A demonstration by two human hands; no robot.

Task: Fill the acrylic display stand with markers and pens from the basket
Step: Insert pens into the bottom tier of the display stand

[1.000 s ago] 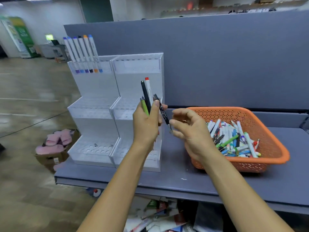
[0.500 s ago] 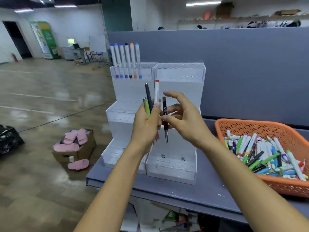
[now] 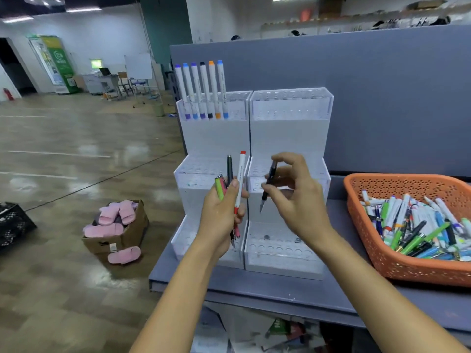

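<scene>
A white tiered acrylic display stand (image 3: 290, 138) stands on the grey shelf, two units side by side. Several white markers (image 3: 201, 90) with coloured caps stand in the top left row. My left hand (image 3: 221, 212) is shut on a bundle of pens (image 3: 239, 179): a white red-capped marker, a dark pen, a green one and a pink one, held upright before the stand's middle tier. My right hand (image 3: 295, 200) pinches a black pen (image 3: 267, 187), tip down, just right of the bundle. The orange basket (image 3: 407, 266) of pens and markers sits at the right.
A grey partition wall (image 3: 382, 98) rises behind the shelf (image 3: 254, 284). On the floor at the left sit a cardboard box of pink slippers (image 3: 117, 225) and a black crate (image 3: 12, 222). Papers lie under the shelf.
My right hand has drawn the black pen away from the left hand's bundle and moved it right, tip down. The view has shifted left, putting the basket farther right.
</scene>
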